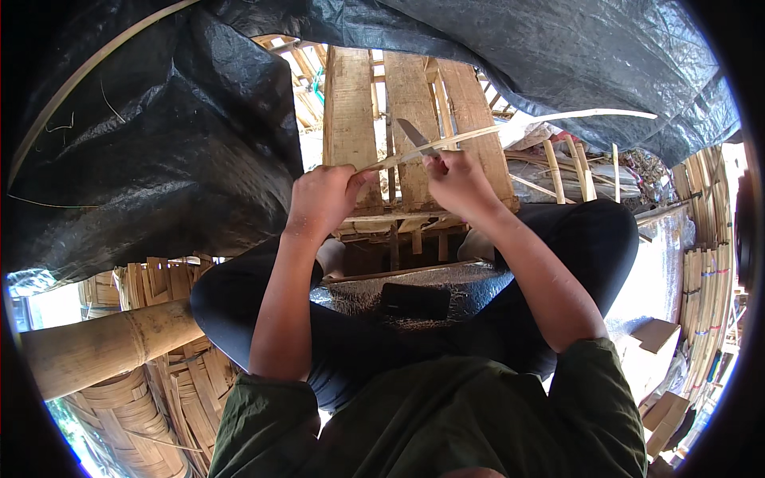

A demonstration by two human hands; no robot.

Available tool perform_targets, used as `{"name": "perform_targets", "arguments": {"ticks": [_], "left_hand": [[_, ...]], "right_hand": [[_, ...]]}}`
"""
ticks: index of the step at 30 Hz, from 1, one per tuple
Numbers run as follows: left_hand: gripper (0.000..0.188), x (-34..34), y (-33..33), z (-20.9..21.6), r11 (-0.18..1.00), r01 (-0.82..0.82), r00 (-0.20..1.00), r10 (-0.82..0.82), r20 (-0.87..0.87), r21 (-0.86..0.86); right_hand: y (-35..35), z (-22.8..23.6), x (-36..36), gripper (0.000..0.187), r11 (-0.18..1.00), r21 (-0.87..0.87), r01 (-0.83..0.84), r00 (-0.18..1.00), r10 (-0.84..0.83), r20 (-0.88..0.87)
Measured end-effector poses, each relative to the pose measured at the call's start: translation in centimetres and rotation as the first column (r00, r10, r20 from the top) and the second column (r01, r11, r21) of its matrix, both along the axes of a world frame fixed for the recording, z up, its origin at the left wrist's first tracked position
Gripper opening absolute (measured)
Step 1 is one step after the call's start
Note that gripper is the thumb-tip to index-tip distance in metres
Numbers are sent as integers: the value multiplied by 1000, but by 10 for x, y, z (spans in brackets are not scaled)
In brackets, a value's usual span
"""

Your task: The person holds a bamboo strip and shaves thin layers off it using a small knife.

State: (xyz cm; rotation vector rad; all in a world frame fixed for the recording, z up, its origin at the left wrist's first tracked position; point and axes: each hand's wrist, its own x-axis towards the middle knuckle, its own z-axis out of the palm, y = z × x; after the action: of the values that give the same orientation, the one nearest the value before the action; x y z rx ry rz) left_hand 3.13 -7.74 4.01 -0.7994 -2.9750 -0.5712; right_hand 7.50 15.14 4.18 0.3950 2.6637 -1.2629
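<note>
A long pale bamboo strip runs from my left hand out toward the upper right. The fingers of that hand are closed round its near end. My right hand grips a knife by its handle, and the blade points up and to the left. Where the knife meets the strip, the blade's lower part lies across it; whether it cuts in I cannot tell. Both hands are held above wooden planks in front of me.
Black plastic sheeting hangs at the left and across the top. A thick bamboo pole juts in at the left, near woven bamboo. A dark flat object lies between my legs. Bundled bamboo strips stand at the right, beside a cardboard box.
</note>
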Motion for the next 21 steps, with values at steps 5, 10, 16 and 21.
{"name": "perform_targets", "arguments": {"ticks": [5, 10, 16, 21], "left_hand": [[43, 2, 7, 6, 992, -3, 990, -14, -139, -125], [38, 2, -1, 9, 990, -3, 995, -10, -95, -138], [29, -4, -9, 10, 990, 129, 990, -127, 54, -50], [25, 1, -2, 9, 977, 174, 983, -180, -40, -124]], "right_hand": [[8, 1, 1, 35, 510, -736, 445, 845, 31, 533], [11, 3, 8, 34, 582, -690, 431, 839, 24, 544], [11, 9, 14, 35, 742, -541, 396, 838, -51, 543], [7, 9, 14, 39, 577, -666, 474, 801, 32, 598]]}}
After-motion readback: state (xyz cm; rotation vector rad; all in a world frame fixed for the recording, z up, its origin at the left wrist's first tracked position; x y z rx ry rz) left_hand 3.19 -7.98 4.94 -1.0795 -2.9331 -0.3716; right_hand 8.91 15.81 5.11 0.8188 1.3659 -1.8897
